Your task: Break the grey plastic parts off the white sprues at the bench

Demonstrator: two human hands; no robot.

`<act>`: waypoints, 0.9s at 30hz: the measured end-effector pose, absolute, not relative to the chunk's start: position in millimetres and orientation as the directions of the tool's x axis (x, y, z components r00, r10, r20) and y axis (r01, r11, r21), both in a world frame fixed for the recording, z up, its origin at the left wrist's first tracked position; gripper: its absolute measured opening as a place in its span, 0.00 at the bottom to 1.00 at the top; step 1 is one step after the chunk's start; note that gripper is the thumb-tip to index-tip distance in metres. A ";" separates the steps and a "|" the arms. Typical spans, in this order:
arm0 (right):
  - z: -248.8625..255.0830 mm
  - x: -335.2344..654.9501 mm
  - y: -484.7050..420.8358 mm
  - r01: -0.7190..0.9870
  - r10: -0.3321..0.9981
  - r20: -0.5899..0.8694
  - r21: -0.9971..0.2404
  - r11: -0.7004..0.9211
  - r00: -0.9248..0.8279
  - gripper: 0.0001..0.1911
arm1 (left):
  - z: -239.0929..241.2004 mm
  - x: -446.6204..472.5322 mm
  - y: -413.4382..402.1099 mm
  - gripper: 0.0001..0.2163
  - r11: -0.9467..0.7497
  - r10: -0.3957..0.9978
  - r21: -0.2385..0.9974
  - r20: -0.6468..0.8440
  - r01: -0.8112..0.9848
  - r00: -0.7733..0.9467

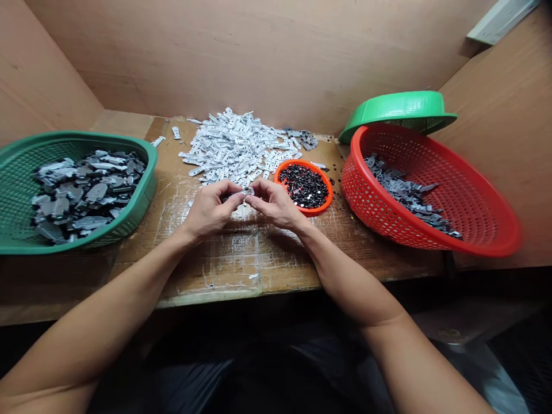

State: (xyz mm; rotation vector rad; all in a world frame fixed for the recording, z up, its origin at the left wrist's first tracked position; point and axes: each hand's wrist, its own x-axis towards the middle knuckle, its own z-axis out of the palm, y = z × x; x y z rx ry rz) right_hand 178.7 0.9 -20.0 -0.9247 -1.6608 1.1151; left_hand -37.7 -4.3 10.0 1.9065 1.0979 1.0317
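A: Where's the small part (248, 191) right now?
B: Above the middle of the surface (293, 270), near its front half, pinched between the fingertips of both hands. Much of it is covered by the fingers; a pale end shows.

A: And each hand?
B: The left hand (214, 207) is closed on the part, thumb against bent fingers. The right hand (273, 201) grips the pale end with thumb and forefinger.

A: What's nearest to them?
B: Just beyond is a spread heap of whitish flat pieces (237, 144), with a few darker grey pieces (304, 139) at its right edge. Just beside the right hand sits a round orange dish (310, 211) holding many small black bits (305, 185), some of them shiny.

A: Further out?
B: On the left, a dark green basket (144, 192) holds a mound of grey and black parts (90, 192). On the right, a red basket (373, 201) leans at a tilt, grey pieces (405, 192) gathered in its left part.

A: What's behind that one?
B: A bright green basket (401, 106), also tilted. Wooden panels (276, 57) stand around the surface, and a white fitting (502, 20) shows at the upper right.
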 end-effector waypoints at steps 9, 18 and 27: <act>-17.3 174.9 -2.5 0.006 0.939 0.118 -0.992 0.127 -0.323 0.23 | 4.8 -34.6 -4.7 0.14 -0.299 0.926 0.938 0.242 0.174 0.289; -15.9 169.0 -7.0 -0.037 0.959 0.104 -0.995 0.098 -0.263 0.30 | -0.9 -34.0 -4.5 0.17 -0.298 0.927 0.943 0.249 0.146 0.279; -13.3 164.3 -9.4 -0.111 0.969 0.122 -0.989 0.099 -0.217 0.30 | 4.2 -33.0 -7.9 0.14 -0.278 0.937 0.956 0.247 0.096 0.248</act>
